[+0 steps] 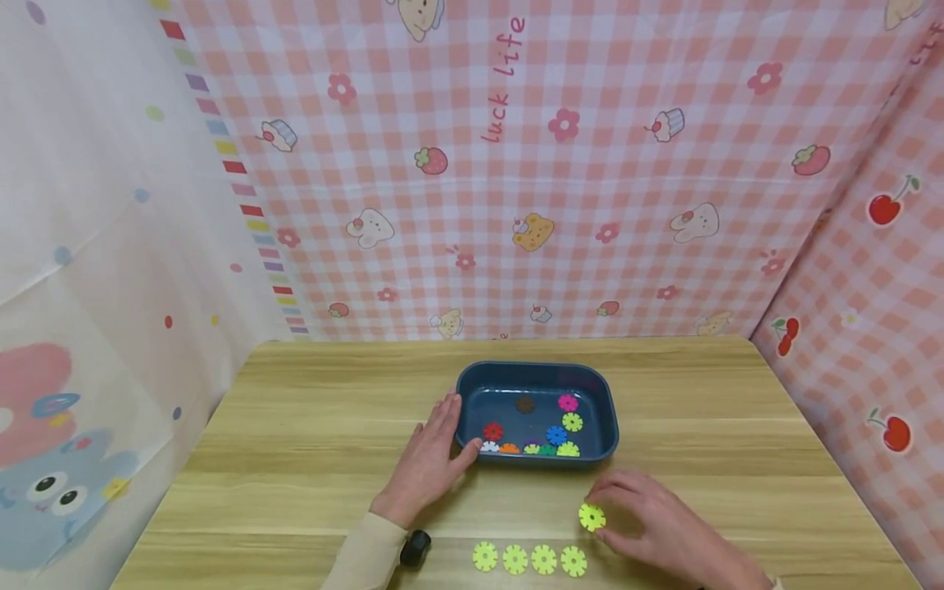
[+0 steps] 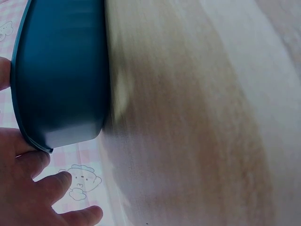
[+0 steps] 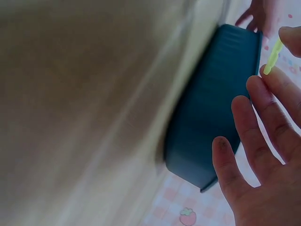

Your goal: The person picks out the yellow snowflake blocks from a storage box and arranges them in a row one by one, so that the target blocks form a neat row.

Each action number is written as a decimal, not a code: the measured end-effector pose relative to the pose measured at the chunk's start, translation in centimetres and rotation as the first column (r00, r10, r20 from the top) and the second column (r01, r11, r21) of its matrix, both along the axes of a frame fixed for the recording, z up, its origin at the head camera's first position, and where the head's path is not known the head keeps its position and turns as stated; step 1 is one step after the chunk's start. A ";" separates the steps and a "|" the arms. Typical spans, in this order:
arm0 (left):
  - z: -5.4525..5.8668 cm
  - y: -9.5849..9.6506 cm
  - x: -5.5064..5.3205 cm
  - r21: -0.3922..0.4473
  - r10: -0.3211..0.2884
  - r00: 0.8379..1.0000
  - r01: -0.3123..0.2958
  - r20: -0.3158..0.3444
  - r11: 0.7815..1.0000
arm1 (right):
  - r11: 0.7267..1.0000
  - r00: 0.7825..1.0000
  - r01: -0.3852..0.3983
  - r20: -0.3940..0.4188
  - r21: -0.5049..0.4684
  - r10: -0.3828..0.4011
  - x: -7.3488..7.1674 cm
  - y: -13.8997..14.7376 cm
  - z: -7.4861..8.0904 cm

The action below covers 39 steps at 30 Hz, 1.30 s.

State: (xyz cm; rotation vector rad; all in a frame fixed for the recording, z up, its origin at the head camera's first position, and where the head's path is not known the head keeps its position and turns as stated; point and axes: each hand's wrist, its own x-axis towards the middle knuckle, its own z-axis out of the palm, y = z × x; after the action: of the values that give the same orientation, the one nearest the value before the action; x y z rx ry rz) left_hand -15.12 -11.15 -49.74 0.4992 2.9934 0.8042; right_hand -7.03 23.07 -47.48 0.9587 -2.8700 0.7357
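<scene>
A yellow-green snowflake disc (image 1: 592, 517), notched round its rim, is pinched between the thumb and index finger of my right hand (image 1: 656, 524). In the right wrist view the same disc (image 3: 273, 57) appears edge-on, while the other fingers spread loosely. My left hand (image 1: 428, 463) rests against the near left corner of a dark blue bin (image 1: 542, 461), thumb at the front rim and fingers extended along the left side. Inside the bin lie several discs, among them a pink one (image 1: 568, 402), a red one (image 1: 493, 431) and a blue one (image 1: 556, 435).
Several yellow-green discs (image 1: 515, 560) lie in a row near the front of the wooden table (image 1: 310, 467). A checked pink cloth (image 1: 487, 197) hangs behind the table, with further cloths at both sides. A black band (image 1: 415, 548) sits at the left wrist.
</scene>
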 end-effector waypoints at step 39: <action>0.2 0.2 0.0 0.003 0.010 1.000 -0.010 0.026 1.000 | 0.997 0.920 -0.073 0.389 0.034 0.054 1.0 2.2 -2.2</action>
State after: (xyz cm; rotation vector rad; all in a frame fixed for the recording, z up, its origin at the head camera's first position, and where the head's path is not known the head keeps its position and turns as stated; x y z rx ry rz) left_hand -15.10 -10.95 -49.49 0.4703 2.9736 0.8095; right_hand -6.03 25.22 -49.69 1.0180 -3.2181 0.9662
